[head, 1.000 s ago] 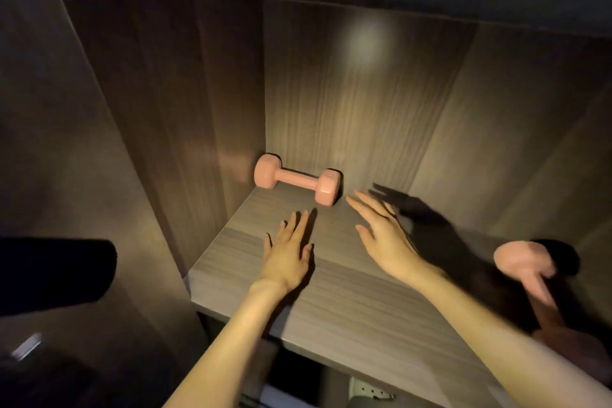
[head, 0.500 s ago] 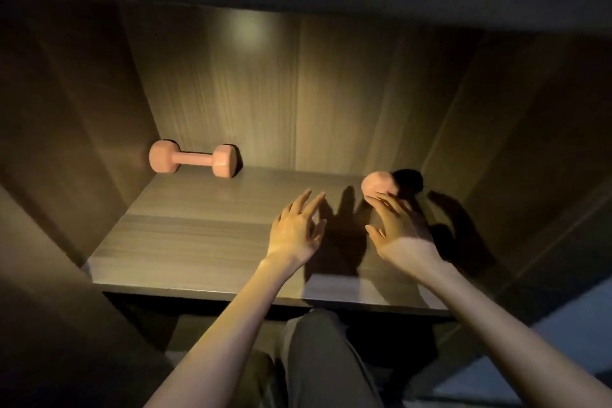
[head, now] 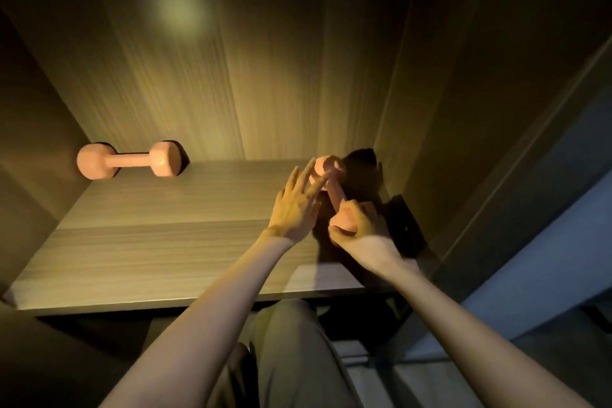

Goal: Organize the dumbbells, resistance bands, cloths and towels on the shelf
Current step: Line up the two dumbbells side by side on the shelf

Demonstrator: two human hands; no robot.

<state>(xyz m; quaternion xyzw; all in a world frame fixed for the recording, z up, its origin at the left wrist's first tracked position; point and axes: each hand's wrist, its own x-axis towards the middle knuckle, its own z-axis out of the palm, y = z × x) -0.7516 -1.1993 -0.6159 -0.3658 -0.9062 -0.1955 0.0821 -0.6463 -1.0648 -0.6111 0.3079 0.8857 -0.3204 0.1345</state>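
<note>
A pink dumbbell (head: 127, 161) lies sideways at the back left of the wooden shelf (head: 159, 242), against the rear panel. A second pink dumbbell (head: 329, 172) lies at the back right, pointing toward me. My right hand (head: 357, 225) has its fingers curled round the near end of that dumbbell, hiding that end. Beside it, my left hand (head: 296, 209) is spread with straight fingers, and its fingertips touch the dumbbell's far head.
The shelf is a dim wooden compartment with a back panel (head: 231, 76), a left wall (head: 33, 142) and a right wall (head: 447, 126). My trouser-clad leg (head: 291, 358) shows below the shelf's front edge. No bands, cloths or towels are in view.
My view swung right from the left dumbbell. Both hands moved to the right dumbbell; the right hand closed on its near end and the left hand's fingers reached its far head.
</note>
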